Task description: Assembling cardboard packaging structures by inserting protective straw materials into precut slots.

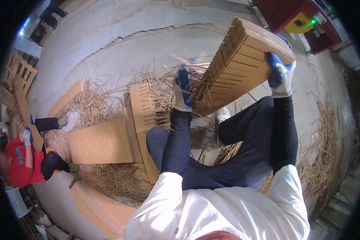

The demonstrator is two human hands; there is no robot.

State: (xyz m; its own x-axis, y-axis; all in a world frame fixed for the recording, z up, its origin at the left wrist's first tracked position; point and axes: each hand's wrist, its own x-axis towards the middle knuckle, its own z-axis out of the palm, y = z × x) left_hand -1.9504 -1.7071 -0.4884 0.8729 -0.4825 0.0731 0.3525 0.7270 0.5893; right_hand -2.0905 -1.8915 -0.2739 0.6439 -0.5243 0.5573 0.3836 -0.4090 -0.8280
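A thick stack of slotted cardboard sheets [244, 66] is tilted up in front of me, with rows of cut slots along its left side. My right hand [281, 76], in a blue and white glove, is closed around the stack's right end. Beside the lower left edge, my left hand [183, 89] wears the same kind of glove; its fingers stretch upward, palm toward the stack. Loose cardboard strips [200, 82] hang and scatter between that palm and the slotted edge, some blurred by motion.
Cardboard stacks [100, 142] lie to my left among heaps of strip scrap [94, 100]. More scrap [320, 156] lines the right side. A co-worker in a red shirt [26, 164] holds a long cardboard piece at far left. A red machine [322, 38] stands at far right.
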